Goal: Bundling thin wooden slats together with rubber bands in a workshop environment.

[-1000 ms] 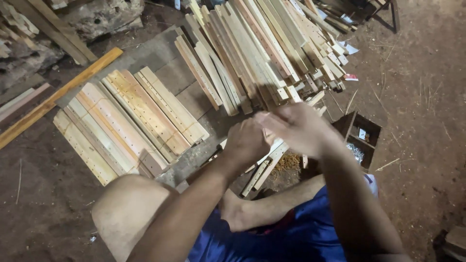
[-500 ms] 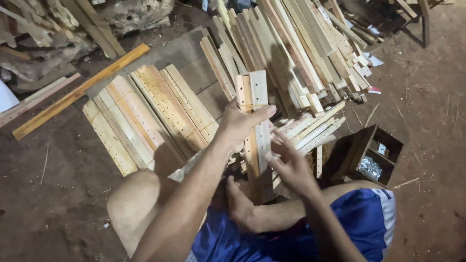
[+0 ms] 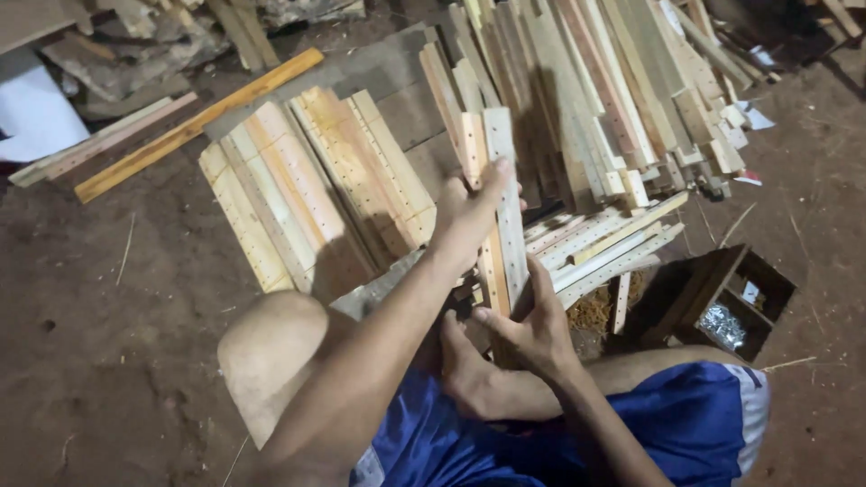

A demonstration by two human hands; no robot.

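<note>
A pair of pale wooden slats with rows of small holes point(image 3: 502, 162) stands on end in front of me. My left hand point(image 3: 469, 216) grips them near the top, fingers wrapped over the edge. My right hand point(image 3: 528, 326) holds their lower part, close to my bare foot point(image 3: 469, 374). To the left lies a row of joined drilled slat panels point(image 3: 307, 194) on the ground. A loose pile of drilled slats point(image 3: 604, 243) lies just right of my hands.
A big heap of long wooden strips point(image 3: 595, 81) fills the top right. A small dark wooden box point(image 3: 722, 293) holding shiny metal bits sits at right. An orange plank point(image 3: 194, 126) lies at upper left on the dirt floor.
My hands, empty and together a second ago, have picked up the drilled slats and stood them upright. My left hand has slid higher and my right hand lower on them.
</note>
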